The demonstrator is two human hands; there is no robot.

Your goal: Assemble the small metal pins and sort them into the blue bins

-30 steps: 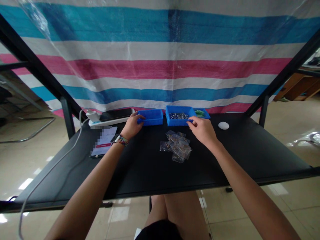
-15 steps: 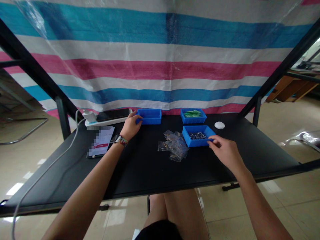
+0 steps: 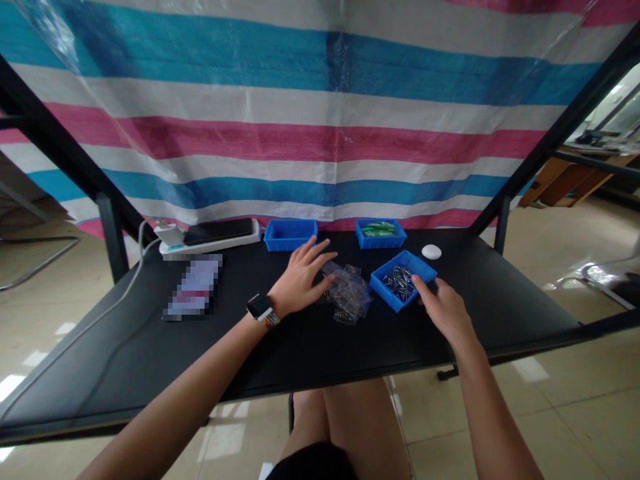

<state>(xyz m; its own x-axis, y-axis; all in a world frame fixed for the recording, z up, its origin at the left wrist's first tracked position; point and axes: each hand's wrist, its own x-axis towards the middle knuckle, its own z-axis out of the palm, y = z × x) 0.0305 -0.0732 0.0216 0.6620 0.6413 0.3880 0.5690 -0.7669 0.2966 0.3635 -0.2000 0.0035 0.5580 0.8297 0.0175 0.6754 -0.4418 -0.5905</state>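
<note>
My right hand [image 3: 446, 308] grips the near right wall of a blue bin [image 3: 384, 291], thumb over the rim. Small silvery metal pieces, like screws or pins [image 3: 400, 281], lie in this bin, which sits turned at an angle. My left hand [image 3: 300, 279] is open with its fingers spread, at the left edge of a pile of small clear plastic bags [image 3: 349, 297]. Whether its fingertips touch the bags I cannot tell. Small dark or brassy bits show inside the bags.
Another blue bin [image 3: 270, 241] stands at the back, and one holding green packets [image 3: 381, 229] is to its right. A white rounded object [image 3: 431, 252] lies at the right. On the left are a power strip [image 3: 173, 250], a dark phone [image 3: 220, 231] and a blurred-out screen [image 3: 195, 287].
My left hand has left the back-left bin and moved right and nearer, spreading over by the bags. The bin of metal pieces has turned and come slightly nearer in my right hand.
</note>
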